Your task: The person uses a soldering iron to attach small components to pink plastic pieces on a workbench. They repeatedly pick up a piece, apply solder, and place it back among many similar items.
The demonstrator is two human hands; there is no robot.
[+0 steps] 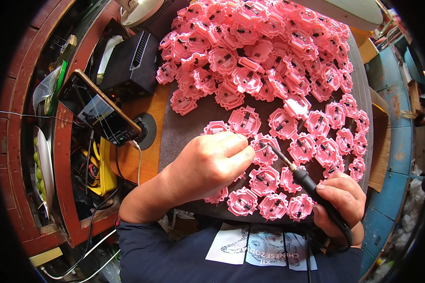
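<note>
My right hand (341,203) is wrapped around the black handle of a soldering iron (309,183). The iron's metal tip points up and left, over a pink plastic housing (264,155) with small black and white parts inside. Close beside that housing, my left hand (217,158) is closed in a pinch. From its fingertips a thin strand, which looks like solder wire (260,148), curves toward the iron's tip; the fingers partly hide it. More pink housings (264,180) of the same kind lie spread around both hands, open side up.
A large heap of pink housings (250,52) covers the far part of the dark work surface (193,123). On the left, a phone (99,111) leans on a stand next to a black box (132,66). Cables and a yellow container (104,170) sit lower left. Blue panels (387,151) stand at right.
</note>
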